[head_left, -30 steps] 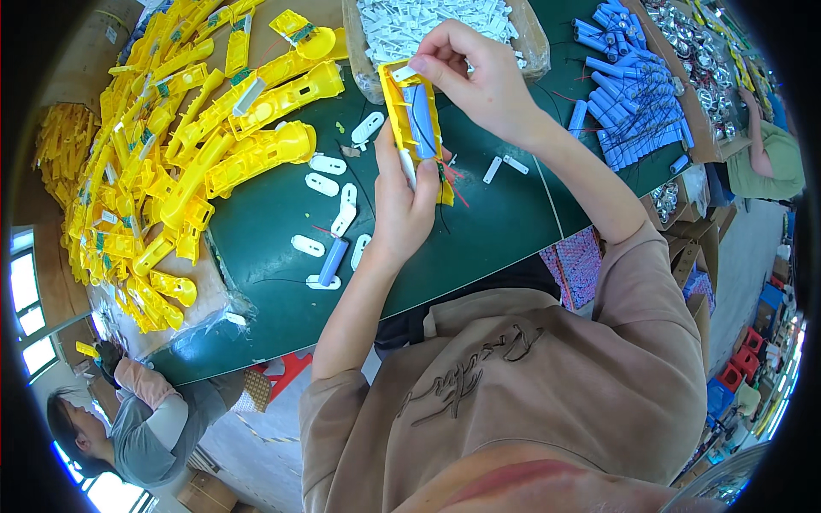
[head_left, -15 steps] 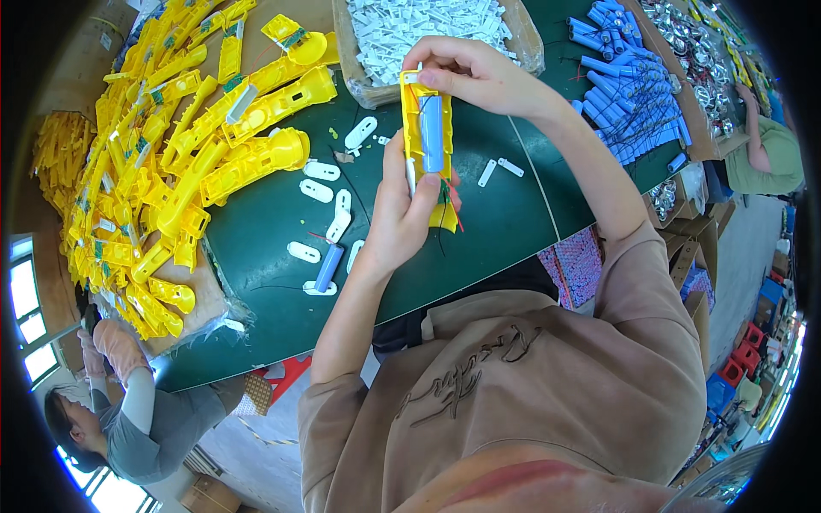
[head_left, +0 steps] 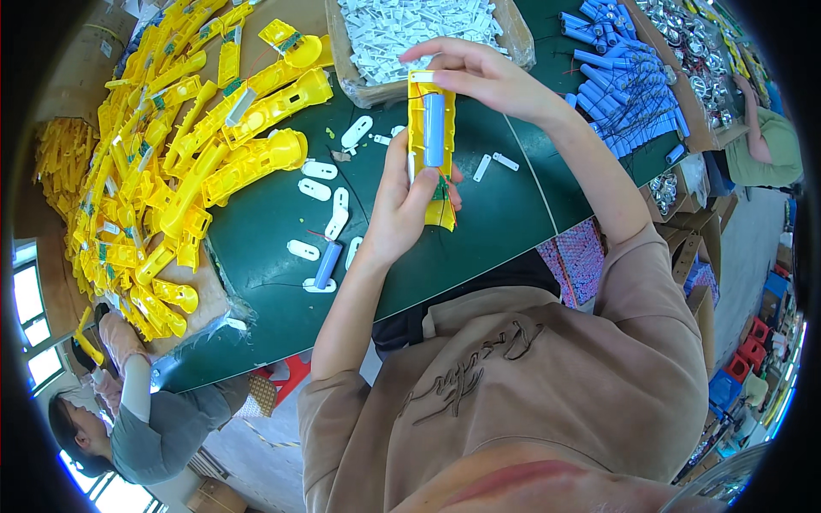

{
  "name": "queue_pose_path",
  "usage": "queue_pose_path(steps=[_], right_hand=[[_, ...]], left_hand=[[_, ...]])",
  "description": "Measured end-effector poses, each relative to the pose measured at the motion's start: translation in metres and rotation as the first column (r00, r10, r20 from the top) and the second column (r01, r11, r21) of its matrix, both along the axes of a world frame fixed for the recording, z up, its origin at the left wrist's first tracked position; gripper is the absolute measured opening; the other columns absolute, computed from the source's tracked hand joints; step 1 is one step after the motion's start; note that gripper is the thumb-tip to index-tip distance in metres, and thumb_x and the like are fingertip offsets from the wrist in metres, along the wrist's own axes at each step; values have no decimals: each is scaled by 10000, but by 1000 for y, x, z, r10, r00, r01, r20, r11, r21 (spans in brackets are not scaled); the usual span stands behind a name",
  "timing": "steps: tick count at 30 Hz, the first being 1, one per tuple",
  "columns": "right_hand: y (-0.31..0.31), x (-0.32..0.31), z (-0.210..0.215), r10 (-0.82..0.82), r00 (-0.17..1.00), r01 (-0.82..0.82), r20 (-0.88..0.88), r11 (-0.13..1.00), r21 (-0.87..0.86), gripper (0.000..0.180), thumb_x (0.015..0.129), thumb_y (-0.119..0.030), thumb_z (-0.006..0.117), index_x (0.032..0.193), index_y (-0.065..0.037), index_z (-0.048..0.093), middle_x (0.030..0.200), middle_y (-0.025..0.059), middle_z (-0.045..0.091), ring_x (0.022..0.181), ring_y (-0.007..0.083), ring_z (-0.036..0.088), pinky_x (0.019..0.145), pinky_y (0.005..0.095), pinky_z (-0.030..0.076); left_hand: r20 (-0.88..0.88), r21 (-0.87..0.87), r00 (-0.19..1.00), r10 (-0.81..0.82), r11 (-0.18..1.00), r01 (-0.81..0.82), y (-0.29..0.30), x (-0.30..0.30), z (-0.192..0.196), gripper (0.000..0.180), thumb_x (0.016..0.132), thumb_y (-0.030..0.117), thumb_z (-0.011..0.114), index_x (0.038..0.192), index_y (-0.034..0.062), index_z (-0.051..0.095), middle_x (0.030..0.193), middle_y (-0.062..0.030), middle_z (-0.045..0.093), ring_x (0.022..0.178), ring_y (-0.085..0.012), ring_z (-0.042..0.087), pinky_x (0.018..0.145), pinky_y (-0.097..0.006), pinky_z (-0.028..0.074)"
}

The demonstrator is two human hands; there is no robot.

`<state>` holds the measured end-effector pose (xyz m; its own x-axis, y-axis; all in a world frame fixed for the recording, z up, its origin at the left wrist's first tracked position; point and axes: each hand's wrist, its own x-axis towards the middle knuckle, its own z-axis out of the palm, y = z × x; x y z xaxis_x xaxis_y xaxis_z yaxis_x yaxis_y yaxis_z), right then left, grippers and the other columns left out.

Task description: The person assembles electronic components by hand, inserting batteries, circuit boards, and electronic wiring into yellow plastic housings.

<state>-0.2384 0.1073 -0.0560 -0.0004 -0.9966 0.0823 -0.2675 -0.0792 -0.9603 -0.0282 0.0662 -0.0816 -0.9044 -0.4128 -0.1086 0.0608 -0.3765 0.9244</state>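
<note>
Yellow shell (head_left: pixel 430 154), long and open-faced, held upright above the middle of the bench (head_left: pixel 256 231): your left hand (head_left: pixel 402 205) wraps its lower half, thumb pressed across the front near the small green board and thin wires at its foot. Your right hand (head_left: pixel 483 77) pinches its top end, fingers closed over the upper rim. Blue cell (head_left: pixel 434 130), cylindrical, seated lengthwise in the shell's upper half.

On the green bench beneath your hands: white tabs (head_left: pixel 318 190), small and oval, scattered loose left of the shell; two more lie to its right. Second blue cell (head_left: pixel 327 264), lying near the bench's near edge, touching a white tab.

Far edge, middle: cardboard box (head_left: pixel 359 81) filled with white tabs. Far right corner: heap of blue cells (head_left: pixel 629 81) with wires, and beyond it a tray of shiny metal parts (head_left: pixel 693 26).

Left end of the bench: large pile of yellow shells (head_left: pixel 171 162), running from the far edge to the near left corner.

Another person (head_left: pixel 137 419) in grey, gloved, sits beyond the near left corner; a second person's arm (head_left: pixel 757 137) shows at the far right.
</note>
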Motion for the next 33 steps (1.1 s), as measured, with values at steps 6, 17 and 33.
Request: queue_pose_path(steps=[6, 17, 33], right_hand=[[6, 39, -1, -101, 937, 96, 334, 995, 32, 580, 864, -72, 587, 1388, -108, 342, 1199, 74, 502, 1070, 143, 510, 913, 298, 436], [-70, -211, 79, -558, 829, 555, -32, 829, -72, 515, 805, -133, 553, 1292, -17, 430, 851, 50, 571, 660, 82, 515, 519, 253, 428], [-155, -319, 5, -603, 2, 451, -798, 713, -538, 327, 878, -251, 493, 1088, -20, 587, 931, 201, 634, 856, 358, 608, 749, 414, 492]], left_hand=[[0, -25, 997, 76, 997, -76, -3, -2, -4, 514, 940, 59, 376, 1382, 63, 113, 985, -167, 553, 759, -191, 604, 660, -318, 516], [185, -853, 894, 409, 519, -61, -121, 11, 73, 399, 907, 130, 516, 1288, 36, 444, 1071, -127, 607, 919, -199, 614, 766, -277, 471], [346, -550, 787, 511, 790, -270, -300, -82, 32, 283, 878, 254, 558, 980, -9, 534, 700, -49, 599, 594, -99, 563, 553, -240, 457]])
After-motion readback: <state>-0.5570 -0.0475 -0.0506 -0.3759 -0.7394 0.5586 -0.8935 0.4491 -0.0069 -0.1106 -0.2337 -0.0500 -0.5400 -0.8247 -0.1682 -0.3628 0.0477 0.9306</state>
